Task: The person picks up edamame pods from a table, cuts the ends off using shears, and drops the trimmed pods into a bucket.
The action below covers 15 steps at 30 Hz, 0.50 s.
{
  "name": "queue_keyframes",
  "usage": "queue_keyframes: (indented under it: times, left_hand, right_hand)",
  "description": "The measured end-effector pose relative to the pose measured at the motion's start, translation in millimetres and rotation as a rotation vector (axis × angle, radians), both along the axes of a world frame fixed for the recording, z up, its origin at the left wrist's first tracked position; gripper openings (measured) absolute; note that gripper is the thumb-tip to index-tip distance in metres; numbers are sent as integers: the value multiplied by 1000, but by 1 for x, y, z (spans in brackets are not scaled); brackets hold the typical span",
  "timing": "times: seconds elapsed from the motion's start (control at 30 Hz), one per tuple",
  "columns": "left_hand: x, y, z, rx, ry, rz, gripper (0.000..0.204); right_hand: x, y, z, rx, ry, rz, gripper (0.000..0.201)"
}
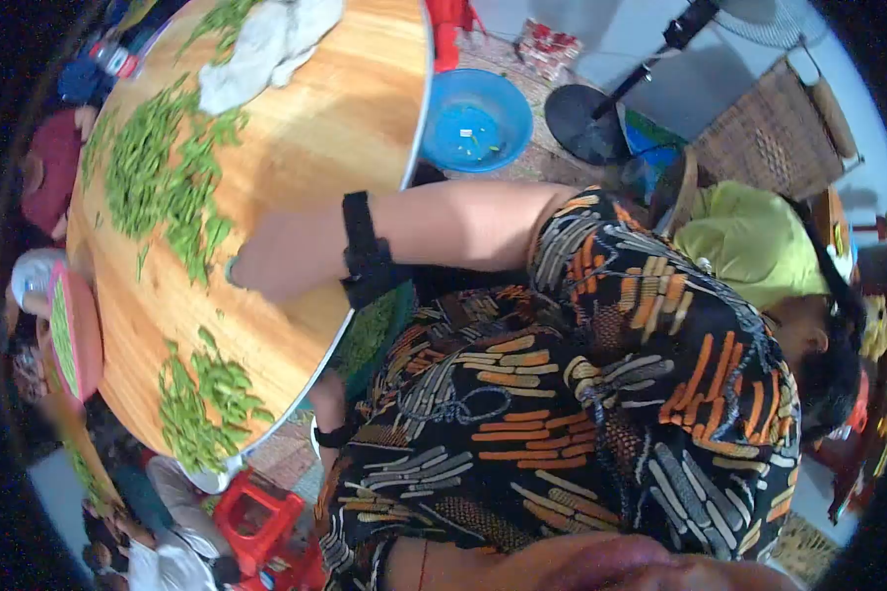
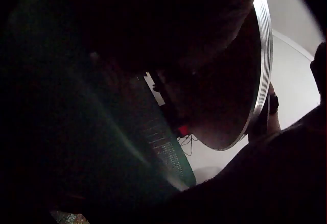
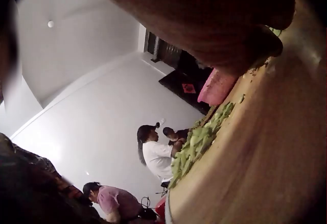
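Observation:
Two heaps of green pods lie on the round wooden tabletop, a large spread and a smaller pile. My right hand reaches low over the wood beside the large spread, a small dark-green bit at its fingertips. Dark in the right wrist view, the hand hangs close over the board; I cannot tell whether it grips anything. My left hand is below the table edge, at the rim of a green basket with green pieces inside. The left wrist view is mostly black, showing the basket's perforated wall.
A whitish cloth lies on the table's far part. A pink basin is at the opposite edge. Blue basin, standing fan and red stool stand on the floor. Several people are around, one in yellow-green close by.

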<state>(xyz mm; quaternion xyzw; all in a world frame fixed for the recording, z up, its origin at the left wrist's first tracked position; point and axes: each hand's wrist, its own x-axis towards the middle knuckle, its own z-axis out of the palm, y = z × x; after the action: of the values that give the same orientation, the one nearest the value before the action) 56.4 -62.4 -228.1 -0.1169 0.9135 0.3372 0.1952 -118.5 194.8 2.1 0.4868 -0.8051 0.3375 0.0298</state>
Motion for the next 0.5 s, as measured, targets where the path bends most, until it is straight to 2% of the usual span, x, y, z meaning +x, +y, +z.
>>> queue_keyframes:
  times: [0.03, 0.07, 0.1, 0.13, 0.17, 0.23, 0.27, 0.33, 0.4, 0.43, 0.5]
  left_hand:
    - [0, 4, 2, -153, 328, -148, 16]
    - [0, 3, 3, -301, 666, -303, 22]
    - [0, -6, -2, -304, 670, -328, 22]
    - [-3, -21, -8, -412, 392, -299, 17]
    - [-8, -30, -10, -518, 115, -265, 22]
    - [179, -61, 43, -462, 112, -311, 22]
    - [255, -55, 81, -363, 90, -290, 23]
    - [361, -69, 135, -212, 68, -305, 23]
    - [390, -69, 179, -145, 52, -315, 24]
    - [394, -71, 194, 21, 26, -301, 25]
    - [367, -49, 220, 182, 1, -276, 25]
  right_hand:
    - [2, 4, -1, 5, -58, -3, 18]
    - [4, 8, -1, 5, -111, -11, 19]
    - [5, 10, -2, 2, -164, -13, 21]
    - [6, 12, -3, -7, -218, -12, 22]
    - [5, 13, -5, -19, -271, -12, 24]
    - [4, 6, -22, -57, -276, -85, 28]
    - [-10, 7, -10, -72, -246, -63, 29]
    - [-12, -2, -19, -75, -249, -110, 31]
    - [-10, -1, -10, -22, -253, -138, 30]
    - [-10, -1, -8, 45, -256, -155, 31]
    - [-9, 2, -7, 26, -260, -160, 31]
